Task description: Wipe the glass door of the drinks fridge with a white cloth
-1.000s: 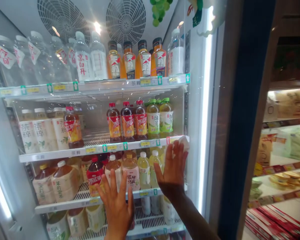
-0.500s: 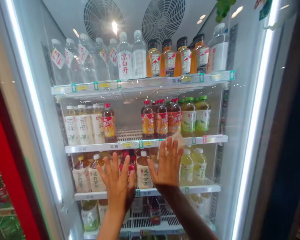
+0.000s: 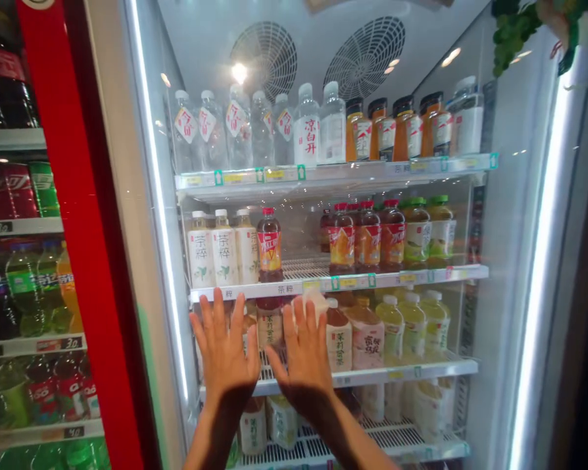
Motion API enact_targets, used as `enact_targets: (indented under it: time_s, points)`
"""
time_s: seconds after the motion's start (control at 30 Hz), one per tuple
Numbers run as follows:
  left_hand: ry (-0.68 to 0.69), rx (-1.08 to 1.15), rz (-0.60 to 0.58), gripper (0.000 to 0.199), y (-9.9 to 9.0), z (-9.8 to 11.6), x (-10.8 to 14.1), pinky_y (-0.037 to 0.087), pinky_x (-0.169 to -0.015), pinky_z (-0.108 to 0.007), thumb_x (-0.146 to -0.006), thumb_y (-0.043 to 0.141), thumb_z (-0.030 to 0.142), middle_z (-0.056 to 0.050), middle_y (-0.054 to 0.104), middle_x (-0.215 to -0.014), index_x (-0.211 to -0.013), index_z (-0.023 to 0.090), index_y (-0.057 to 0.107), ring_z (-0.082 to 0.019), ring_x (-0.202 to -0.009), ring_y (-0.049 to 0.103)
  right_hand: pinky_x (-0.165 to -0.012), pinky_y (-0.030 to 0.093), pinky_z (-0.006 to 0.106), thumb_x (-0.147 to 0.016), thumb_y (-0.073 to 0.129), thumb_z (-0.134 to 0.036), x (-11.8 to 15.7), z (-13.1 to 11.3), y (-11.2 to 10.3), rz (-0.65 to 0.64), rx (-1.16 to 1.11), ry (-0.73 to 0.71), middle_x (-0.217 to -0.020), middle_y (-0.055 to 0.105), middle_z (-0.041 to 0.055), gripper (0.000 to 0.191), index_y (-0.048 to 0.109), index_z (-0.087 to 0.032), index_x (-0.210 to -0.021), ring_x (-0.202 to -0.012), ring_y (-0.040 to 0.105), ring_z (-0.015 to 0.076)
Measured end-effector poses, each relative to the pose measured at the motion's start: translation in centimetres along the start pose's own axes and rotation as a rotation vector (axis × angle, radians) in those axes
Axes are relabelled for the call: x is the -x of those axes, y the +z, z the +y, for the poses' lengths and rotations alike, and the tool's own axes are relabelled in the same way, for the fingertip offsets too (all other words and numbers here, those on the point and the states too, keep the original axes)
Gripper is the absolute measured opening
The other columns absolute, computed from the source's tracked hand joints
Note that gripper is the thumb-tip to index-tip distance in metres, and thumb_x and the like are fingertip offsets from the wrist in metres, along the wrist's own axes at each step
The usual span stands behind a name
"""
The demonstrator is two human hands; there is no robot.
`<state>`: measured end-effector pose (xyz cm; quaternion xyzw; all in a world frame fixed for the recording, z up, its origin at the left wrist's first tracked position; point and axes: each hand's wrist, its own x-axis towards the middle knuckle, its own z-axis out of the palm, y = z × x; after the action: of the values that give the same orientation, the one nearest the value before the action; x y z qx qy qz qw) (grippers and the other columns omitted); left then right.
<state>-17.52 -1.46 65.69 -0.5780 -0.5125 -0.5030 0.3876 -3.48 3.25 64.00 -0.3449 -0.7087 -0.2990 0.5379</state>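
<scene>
My left hand [image 3: 228,359] is raised, palm toward the glass door [image 3: 296,232] of a drinks fridge, its fingers stretched out and apart. Nothing shows in it. Beside it, my right hand [image 3: 304,359] is spread flat with a pale, thin cloth or tissue [image 3: 315,299] under its fingers, whose edge sticks out past the fingertips. Most of that cloth is hidden behind the hand. Through the glass, tea bottles [image 3: 339,339] stand on the shelf behind my hands; whether the left palm touches the glass I cannot tell.
Clear water bottles [image 3: 306,130] and amber bottles [image 3: 406,130] fill the top shelf. Red-capped bottles [image 3: 342,238] stand on the shelf below. A red-framed fridge [image 3: 73,196] with cans and soda is at left. Green artificial grapes [image 3: 512,39] hang at upper right.
Both hands have moved left relative to the shelves, and the pale cloth has travelled with my right hand. The view has turned left, so more of the red-framed fridge shows.
</scene>
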Motion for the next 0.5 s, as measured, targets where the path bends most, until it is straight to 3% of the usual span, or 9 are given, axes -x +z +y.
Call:
enact_targets:
  time_s: [0.07, 0.23, 0.3, 0.43, 0.5]
  points:
    - [0.003, 0.016, -0.009, 0.079, -0.3, -0.7, 0.1, 0.01, -0.125, -0.071, -0.094, 0.056, 0.018, -0.007, 0.011, -0.173, -0.161, 0.033, 0.019, -0.036, -0.159, 0.006, -0.125, 0.017, 0.068, -0.103, 0.046, -0.04, -0.2, -0.8, 0.4, -0.001, 0.014, -0.026, -0.172, -0.001, 0.014, 0.082, 0.001, -0.011, -0.164, -0.16, 0.0, 0.0344]
    - [0.008, 0.04, 0.004, 0.077, -0.9, -1.5, 0.2, 0.01, -0.125, -0.071, -0.094, 0.056, 0.018, -0.008, 0.011, -0.173, -0.161, 0.033, 0.02, -0.037, -0.159, 0.005, -0.127, 0.015, 0.066, -0.104, 0.044, -0.041, -5.6, -1.6, -0.5, 0.008, -0.016, 0.008, -0.173, 0.003, 0.0105, 0.083, -0.008, -0.017, -0.164, -0.16, -0.001, 0.0309]
    - [-0.007, 0.04, 0.007, 0.078, -1.1, -1.5, 0.5, 0.01, -0.126, -0.071, -0.094, 0.057, 0.018, -0.008, 0.012, -0.173, -0.161, 0.033, 0.021, -0.037, -0.159, 0.007, -0.127, 0.016, 0.065, -0.104, 0.045, -0.039, -4.1, -1.9, -0.3, 0.005, -0.003, -0.001, -0.173, 0.005, 0.0113, 0.082, -0.005, -0.015, -0.164, -0.16, 0.0, 0.0314]
    - [-0.001, 0.012, 0.052, 0.08, -1.1, -1.0, 1.5, 0.018, -0.125, -0.07, -0.091, 0.059, 0.014, -0.009, 0.018, -0.171, -0.161, 0.032, 0.023, -0.038, -0.158, 0.015, -0.127, 0.02, 0.062, -0.1, 0.05, -0.037, 1.6, -1.4, 0.6, -0.041, 0.041, -0.089, -0.171, 0.013, 0.0139, 0.081, 0.008, -0.011, -0.164, -0.16, 0.005, 0.032]
    - [0.018, 0.0, 0.08, 0.08, -0.6, 0.0, 1.7, 0.02, -0.125, -0.069, -0.09, 0.06, 0.014, -0.011, 0.02, -0.17, -0.161, 0.03, 0.025, -0.038, -0.157, 0.018, -0.127, 0.02, 0.062, -0.101, 0.049, -0.041, 1.2, 0.0, 0.0, -0.054, 0.037, -0.091, -0.171, 0.014, 0.0141, 0.081, 0.009, -0.011, -0.164, -0.16, 0.006, 0.0319]
